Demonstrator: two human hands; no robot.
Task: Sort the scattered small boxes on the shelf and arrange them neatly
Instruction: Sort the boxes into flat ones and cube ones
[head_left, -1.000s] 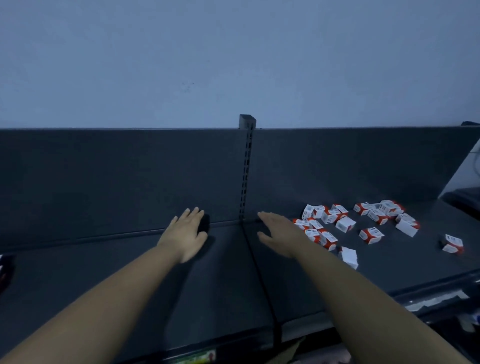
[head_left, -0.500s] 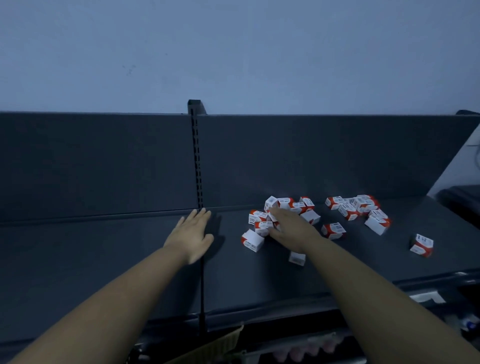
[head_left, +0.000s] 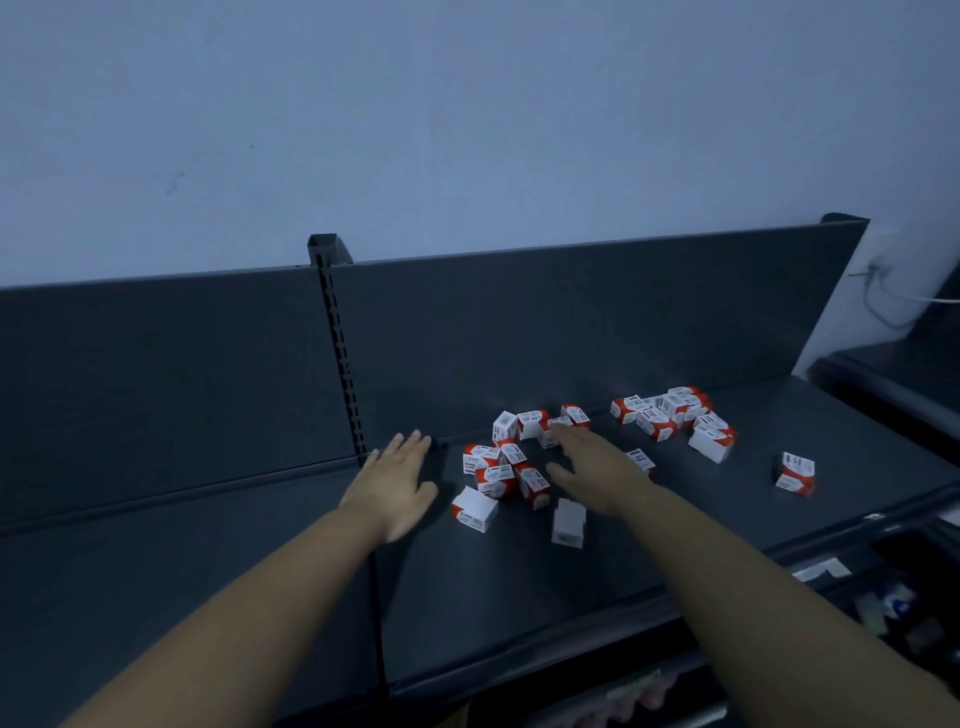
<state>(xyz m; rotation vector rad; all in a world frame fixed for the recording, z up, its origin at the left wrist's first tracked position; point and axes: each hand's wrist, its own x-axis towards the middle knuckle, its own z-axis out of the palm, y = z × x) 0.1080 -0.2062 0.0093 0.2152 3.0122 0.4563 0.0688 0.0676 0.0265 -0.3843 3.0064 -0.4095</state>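
Observation:
Several small red-and-white boxes lie scattered on the dark grey shelf (head_left: 519, 597). One cluster (head_left: 501, 465) sits near the middle, another cluster (head_left: 670, 415) lies against the back panel to the right, and a single box (head_left: 795, 474) lies far right. A white box (head_left: 568, 521) stands alone near the front. My right hand (head_left: 592, 467) hovers flat with straight fingers over the middle cluster, fingertips at the back boxes. My left hand (head_left: 397, 480) lies flat and open on the shelf, just left of the cluster, holding nothing.
A slotted upright post (head_left: 337, 353) divides the back panel behind my left hand. The shelf's front edge (head_left: 571, 670) runs below my forearms. A dark counter (head_left: 893, 374) with a cable stands at the right. Packaged goods show on a lower level (head_left: 883, 608).
My view has shifted, and the boxes now sit more to the centre. My right hand has moved onto the middle cluster and pushed boxes; my left hand stays flat near the post.

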